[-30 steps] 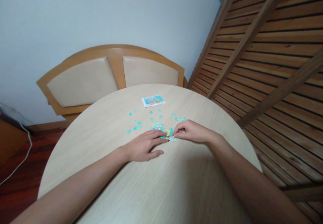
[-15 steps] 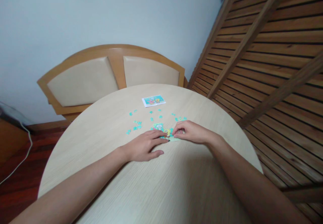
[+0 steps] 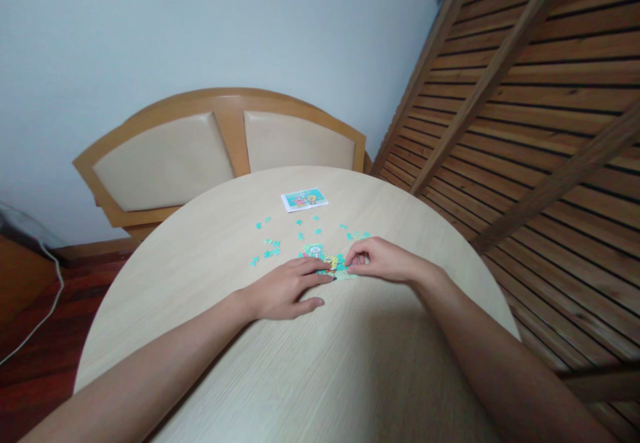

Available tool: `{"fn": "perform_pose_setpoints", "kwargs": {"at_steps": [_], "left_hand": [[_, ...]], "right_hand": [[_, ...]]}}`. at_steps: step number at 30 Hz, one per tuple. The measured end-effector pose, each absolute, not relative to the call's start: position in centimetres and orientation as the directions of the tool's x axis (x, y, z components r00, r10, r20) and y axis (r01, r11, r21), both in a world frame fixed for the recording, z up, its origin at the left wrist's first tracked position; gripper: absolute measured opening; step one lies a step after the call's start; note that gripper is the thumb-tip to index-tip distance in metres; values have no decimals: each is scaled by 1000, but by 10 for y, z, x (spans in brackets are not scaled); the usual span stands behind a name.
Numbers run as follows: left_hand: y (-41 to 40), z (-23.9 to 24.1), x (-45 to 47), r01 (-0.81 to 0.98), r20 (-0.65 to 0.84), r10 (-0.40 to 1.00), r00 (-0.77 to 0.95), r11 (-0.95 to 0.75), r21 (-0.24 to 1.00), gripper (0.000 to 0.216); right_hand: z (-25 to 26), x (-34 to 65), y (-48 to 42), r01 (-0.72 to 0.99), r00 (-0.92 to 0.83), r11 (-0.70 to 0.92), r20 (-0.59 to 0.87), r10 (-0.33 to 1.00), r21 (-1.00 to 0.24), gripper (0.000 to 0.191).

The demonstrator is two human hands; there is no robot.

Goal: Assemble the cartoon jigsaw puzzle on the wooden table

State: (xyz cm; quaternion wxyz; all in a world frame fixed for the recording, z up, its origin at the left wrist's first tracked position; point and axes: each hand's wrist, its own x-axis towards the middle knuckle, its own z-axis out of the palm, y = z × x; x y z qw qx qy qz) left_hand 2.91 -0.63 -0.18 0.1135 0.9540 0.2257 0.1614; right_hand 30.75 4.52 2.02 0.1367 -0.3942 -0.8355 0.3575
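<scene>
Work surface: a round, light wood-grain desk (image 3: 350, 363) fills the lower half of the frame.

Puzzle section (image 3: 320, 254): a small joined block of teal, yellow and pink pieces. It lies flat on the desk at frame centre, between the two hands.

Left hand (image 3: 283, 290): it enters from the lower left and lies palm down on the desk. The fingers (image 3: 315, 266) are extended and close together. Their tips rest on the near left edge of the puzzle section. The thumb lies on the desk below them, clear of the section. This hand grips nothing.

Right hand (image 3: 383, 261): it enters from the lower right, knuckles up. The fingers (image 3: 356, 260) are curled into a narrow pinch at the right edge of the puzzle section and touch it. It cannot be told whether a separate piece sits inside the pinch.

Loose pieces (image 3: 270, 248): small teal pieces lie scattered on the desk above and to the upper left of the puzzle section. A few more lie just above the right hand.

Reference card (image 3: 304, 199): a white-bordered picture card lies flat on the desk above the loose pieces, well apart from both hands.

Surroundings: two padded chair backs (image 3: 220, 143) in wood frames stand behind the desk. A slatted wooden panel (image 3: 525, 96) fills the right side of the frame. A light cable (image 3: 35, 326) runs over the floor at the left edge.
</scene>
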Motion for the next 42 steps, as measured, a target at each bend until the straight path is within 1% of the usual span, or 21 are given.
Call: {"fn": "perform_pose_setpoints", "kwargs": {"at_steps": [8, 13, 17, 20, 22, 24, 26, 29, 32, 34, 37, 39, 42], "left_hand": [[-6, -1, 30, 379, 275, 465, 842, -871, 312, 42], [-6, -1, 30, 384, 273, 467, 841, -871, 307, 42], [-6, -2, 29, 390, 262, 466, 845, -873, 294, 43], [-6, -2, 29, 392, 263, 466, 845, -874, 289, 43], [-7, -2, 29, 390, 267, 465, 844, -874, 290, 43], [-7, -2, 29, 393, 263, 465, 845, -875, 283, 43], [-7, -1, 29, 395, 254, 461, 850, -878, 271, 44], [-7, 0, 30, 386, 251, 451, 857, -883, 267, 43], [-7, -1, 30, 371, 262, 440, 859, -887, 274, 42], [-7, -1, 31, 357, 267, 430, 863, -891, 281, 43], [-8, 1, 33, 345, 276, 427, 861, -890, 298, 46], [-7, 4, 31, 366, 287, 447, 847, -883, 294, 44], [3, 13, 17, 480, 298, 545, 784, -836, 265, 33]], "right_hand": [[21, 306, 44, 560, -667, 449, -58, 743, -696, 29], [23, 303, 41, 590, -647, 427, -84, 758, -686, 26], [24, 302, 40, 597, -653, 456, -69, 754, -660, 25], [21, 305, 45, 612, -627, 488, -6, 779, -623, 26], [16, 310, 50, 640, -575, 502, 70, 815, -582, 25], [10, 315, 57, 677, -507, 516, 175, 844, -525, 23], [2, 321, 64, 699, -464, 546, 287, 838, -461, 25], [-9, 324, 70, 701, -475, 586, 348, 808, -406, 34], [-18, 320, 72, 723, -493, 581, 310, 813, -374, 47], [-22, 316, 72, 739, -512, 574, 258, 819, -352, 51], [-26, 313, 72, 735, -544, 583, 212, 812, -346, 52], [-26, 314, 73, 712, -560, 601, 222, 798, -364, 49], [-23, 321, 74, 654, -579, 637, 272, 769, -408, 43]]}}
